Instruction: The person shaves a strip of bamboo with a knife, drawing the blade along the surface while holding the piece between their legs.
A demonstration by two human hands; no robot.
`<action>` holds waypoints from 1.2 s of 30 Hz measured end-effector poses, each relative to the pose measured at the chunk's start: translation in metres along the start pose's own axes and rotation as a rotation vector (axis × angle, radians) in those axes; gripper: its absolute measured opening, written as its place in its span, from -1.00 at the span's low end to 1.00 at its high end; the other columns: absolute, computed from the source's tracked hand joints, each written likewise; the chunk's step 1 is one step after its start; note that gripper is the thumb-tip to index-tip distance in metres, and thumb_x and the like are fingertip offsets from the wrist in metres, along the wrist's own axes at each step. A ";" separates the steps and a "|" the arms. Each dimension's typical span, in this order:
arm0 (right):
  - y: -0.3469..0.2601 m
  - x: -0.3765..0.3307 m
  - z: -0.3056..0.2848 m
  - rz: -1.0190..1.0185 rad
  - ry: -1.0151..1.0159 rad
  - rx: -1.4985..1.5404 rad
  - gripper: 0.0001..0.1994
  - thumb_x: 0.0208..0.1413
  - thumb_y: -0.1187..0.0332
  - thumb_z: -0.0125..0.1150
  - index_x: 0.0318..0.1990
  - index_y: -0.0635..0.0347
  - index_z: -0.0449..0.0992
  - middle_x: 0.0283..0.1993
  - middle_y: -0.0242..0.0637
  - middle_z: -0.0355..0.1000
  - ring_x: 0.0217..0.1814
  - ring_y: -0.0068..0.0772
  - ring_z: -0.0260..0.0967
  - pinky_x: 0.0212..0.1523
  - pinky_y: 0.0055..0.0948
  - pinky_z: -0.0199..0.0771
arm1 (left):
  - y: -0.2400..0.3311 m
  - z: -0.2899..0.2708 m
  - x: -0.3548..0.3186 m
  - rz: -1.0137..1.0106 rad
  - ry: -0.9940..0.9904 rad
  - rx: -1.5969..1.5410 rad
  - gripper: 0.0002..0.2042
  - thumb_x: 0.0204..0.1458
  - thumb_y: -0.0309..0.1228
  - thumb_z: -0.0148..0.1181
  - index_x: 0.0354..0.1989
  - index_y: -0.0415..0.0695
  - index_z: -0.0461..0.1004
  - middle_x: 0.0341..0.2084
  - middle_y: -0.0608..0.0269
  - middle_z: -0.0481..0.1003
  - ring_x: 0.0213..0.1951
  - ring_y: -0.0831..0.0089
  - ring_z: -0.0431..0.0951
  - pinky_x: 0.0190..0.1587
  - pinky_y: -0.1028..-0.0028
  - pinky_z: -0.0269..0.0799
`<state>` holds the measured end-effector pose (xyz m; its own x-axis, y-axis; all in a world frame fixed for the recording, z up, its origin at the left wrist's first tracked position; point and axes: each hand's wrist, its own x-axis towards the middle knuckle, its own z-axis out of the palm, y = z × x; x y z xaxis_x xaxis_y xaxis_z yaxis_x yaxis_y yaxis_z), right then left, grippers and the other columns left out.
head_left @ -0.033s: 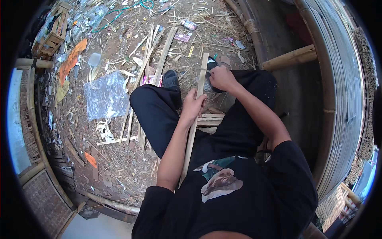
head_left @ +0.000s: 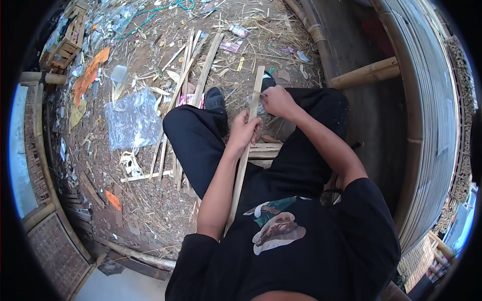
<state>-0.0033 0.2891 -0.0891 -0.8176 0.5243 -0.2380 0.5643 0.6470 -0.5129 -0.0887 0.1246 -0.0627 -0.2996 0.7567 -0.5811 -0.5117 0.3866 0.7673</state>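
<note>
Left hand (head_left: 243, 131) is closed around the middle of a long pale split-bamboo strip (head_left: 248, 135), which is slanted across the lap. Further up the strip, right hand (head_left: 277, 102) is clenched against it, what it grips being hidden. Left of the strip, a crumpled clear plastic sheet (head_left: 133, 119) is seen on the littered ground.

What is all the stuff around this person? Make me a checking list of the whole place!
Surface: dirt ground strewn with straw and shavings.
Job's things: long bamboo strip across the lap; small blade, partly hidden.
Clutter: loose bamboo slats, clear plastic sheet, orange scraps, wooden crate.
Hands: left hand grips the strip; right hand closed at its upper part.
Cables: green cord.
Surroundings: curved bamboo wall, brick edge.
</note>
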 end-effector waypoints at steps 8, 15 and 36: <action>-0.020 -0.012 0.004 -0.115 -0.169 -0.166 -0.79 -0.08 0.36 0.23 -0.38 0.37 0.57 -0.34 0.16 0.51 -0.26 0.19 0.53 -0.20 -0.04 0.58 | -0.014 0.000 0.021 0.046 0.136 0.357 -0.84 0.06 -0.43 0.12 -0.25 -0.27 0.43 -0.75 0.37 0.31 -0.79 0.62 0.28 -0.78 0.52 0.17; -0.023 -0.010 0.015 -0.037 -0.246 -0.177 -0.82 -0.11 0.41 0.21 -0.39 0.39 0.56 -0.36 0.15 0.52 -0.25 0.16 0.54 -0.22 -0.07 0.59 | -0.032 -0.003 0.025 0.232 0.233 0.758 -0.67 -0.13 -0.32 0.24 -0.28 -0.36 0.52 -0.53 -0.09 0.56 -0.42 0.06 0.61 -0.29 0.21 0.48; 0.034 0.040 -0.013 0.430 0.176 0.060 -0.83 -0.13 0.38 0.21 -0.44 0.32 0.59 -0.35 0.15 0.52 -0.20 0.17 0.50 -0.12 -0.09 0.52 | -0.006 -0.006 -0.006 0.146 0.216 0.538 -0.75 0.13 -0.29 0.14 -0.28 -0.28 0.45 -0.66 0.24 0.41 -0.64 0.50 0.38 -0.52 0.42 0.31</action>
<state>-0.0158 0.3394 -0.1050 -0.4763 0.8270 -0.2987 0.8356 0.3201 -0.4464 -0.0889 0.1148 -0.0658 -0.5216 0.7198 -0.4581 0.0099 0.5420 0.8403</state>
